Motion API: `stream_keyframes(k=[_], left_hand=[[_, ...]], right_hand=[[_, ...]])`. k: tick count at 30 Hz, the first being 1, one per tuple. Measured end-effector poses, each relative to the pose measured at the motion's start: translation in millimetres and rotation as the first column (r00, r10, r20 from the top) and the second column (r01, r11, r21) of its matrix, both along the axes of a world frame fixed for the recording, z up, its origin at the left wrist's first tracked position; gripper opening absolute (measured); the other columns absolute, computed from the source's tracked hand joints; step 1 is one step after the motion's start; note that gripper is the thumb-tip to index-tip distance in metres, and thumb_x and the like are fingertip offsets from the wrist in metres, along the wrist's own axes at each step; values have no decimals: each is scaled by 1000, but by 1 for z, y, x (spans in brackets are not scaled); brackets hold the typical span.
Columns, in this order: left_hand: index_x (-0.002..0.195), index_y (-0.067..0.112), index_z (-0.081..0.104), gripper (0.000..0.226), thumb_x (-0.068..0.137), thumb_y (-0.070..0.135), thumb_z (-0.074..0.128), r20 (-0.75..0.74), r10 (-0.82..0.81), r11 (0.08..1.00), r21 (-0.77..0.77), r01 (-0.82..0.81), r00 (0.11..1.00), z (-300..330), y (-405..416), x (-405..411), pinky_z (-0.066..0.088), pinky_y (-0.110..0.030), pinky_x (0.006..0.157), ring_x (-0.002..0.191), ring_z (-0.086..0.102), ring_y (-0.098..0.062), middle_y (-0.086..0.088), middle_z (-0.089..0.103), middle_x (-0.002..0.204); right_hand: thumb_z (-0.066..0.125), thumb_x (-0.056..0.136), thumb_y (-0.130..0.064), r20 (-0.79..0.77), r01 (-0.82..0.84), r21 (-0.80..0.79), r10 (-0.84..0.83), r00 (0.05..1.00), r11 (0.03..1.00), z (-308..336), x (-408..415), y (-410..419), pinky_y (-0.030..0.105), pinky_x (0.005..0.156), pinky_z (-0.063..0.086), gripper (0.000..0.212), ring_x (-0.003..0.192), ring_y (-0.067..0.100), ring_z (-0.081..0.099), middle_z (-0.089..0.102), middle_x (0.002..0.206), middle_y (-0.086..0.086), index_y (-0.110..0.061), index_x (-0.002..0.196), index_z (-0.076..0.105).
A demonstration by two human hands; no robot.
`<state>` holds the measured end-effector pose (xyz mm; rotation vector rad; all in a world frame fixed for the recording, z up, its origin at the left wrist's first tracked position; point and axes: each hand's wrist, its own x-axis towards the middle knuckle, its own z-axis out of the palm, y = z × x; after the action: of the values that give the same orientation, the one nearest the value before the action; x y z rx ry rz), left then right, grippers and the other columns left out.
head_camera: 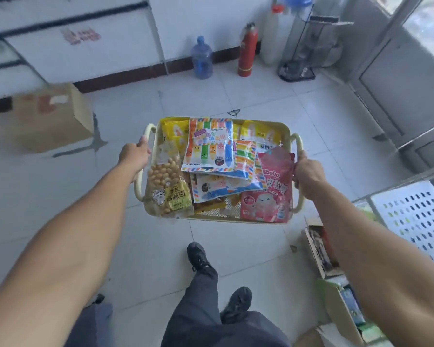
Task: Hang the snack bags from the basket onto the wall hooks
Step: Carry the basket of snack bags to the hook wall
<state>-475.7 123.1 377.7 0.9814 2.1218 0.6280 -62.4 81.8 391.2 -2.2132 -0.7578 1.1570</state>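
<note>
Position: one wide-angle camera worn on the person's head.
Facing: forward and steeply down, past both forearms to the tiled floor (125, 246).
Nearness: the hands sit mid-frame at arm's length, the feet below them.
Shared views: none; single view.

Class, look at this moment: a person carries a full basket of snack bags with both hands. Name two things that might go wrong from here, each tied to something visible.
1. The pink bag and the bean bag lean on the basket rim; a tilt might spill them.
2. Both the left hand and right hand grip handles, and the basket hides the floor ahead, so the cardboard box nearby could trip the walker.
</note>
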Motion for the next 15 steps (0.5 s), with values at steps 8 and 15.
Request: stream_keyframes(k=[8, 15], left_hand=[[69, 14, 58, 55, 104, 50, 35, 5, 240, 970, -29, -240, 971, 16, 2, -163, 48, -40, 82, 81, 56, -31, -13, 61, 87], [74, 11, 63, 55, 102, 51, 37, -8, 410, 911, -48, -410, 912, 26, -4, -280, 54, -48, 93, 100, 65, -42, -23, 69, 107]], right_hand=[[37, 105, -44, -21, -263, -12, 263, 965, 965, 23, -168, 115, 30, 47, 38, 45, 50, 20, 44, 50, 65, 9, -11, 82, 56], [43, 103, -48, -50, -415, -34, 414, 909, 909, 28, -309, 194, 31, 47, 37, 50, 50, 19, 41, 47, 63, 7, -8, 73, 53]])
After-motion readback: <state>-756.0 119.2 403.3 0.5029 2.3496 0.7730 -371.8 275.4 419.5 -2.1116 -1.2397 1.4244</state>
